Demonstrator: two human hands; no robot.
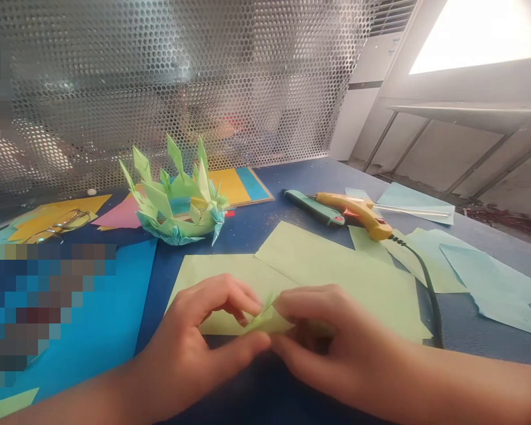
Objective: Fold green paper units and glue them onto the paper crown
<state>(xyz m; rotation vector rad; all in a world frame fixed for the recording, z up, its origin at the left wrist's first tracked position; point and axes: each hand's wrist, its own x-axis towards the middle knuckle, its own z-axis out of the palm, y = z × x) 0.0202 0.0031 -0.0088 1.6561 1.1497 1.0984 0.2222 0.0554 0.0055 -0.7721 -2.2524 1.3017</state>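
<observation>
1. Two hands meet low in the middle of the view over a small folded piece of light green paper [262,319], which sits between their fingertips just above the table.
2. The left hand [194,348] pinches the piece, thumb below and curled fingers on top, closed tight on it.
3. The right hand [336,345] grips the same piece from the other side, thumb and forefinger pressed together on its edge.
4. Under the hands lie flat light green sheets [336,271], overlapping on the dark blue table [256,227].
5. Behind them stands a spiky paper crown [177,200] of green and pale blue folded units.
6. To the right rest a yellow glue gun [358,213] with a black cord [429,289], a teal cutter [314,206] just beside it, and pale blue sheets [491,283].
7. A bright blue sheet [115,319] covers the left; yellow and pink papers [115,213] lie beyond it.
8. A perforated metal screen [181,77] backs the table; a bright window [482,35] glows at upper right.
</observation>
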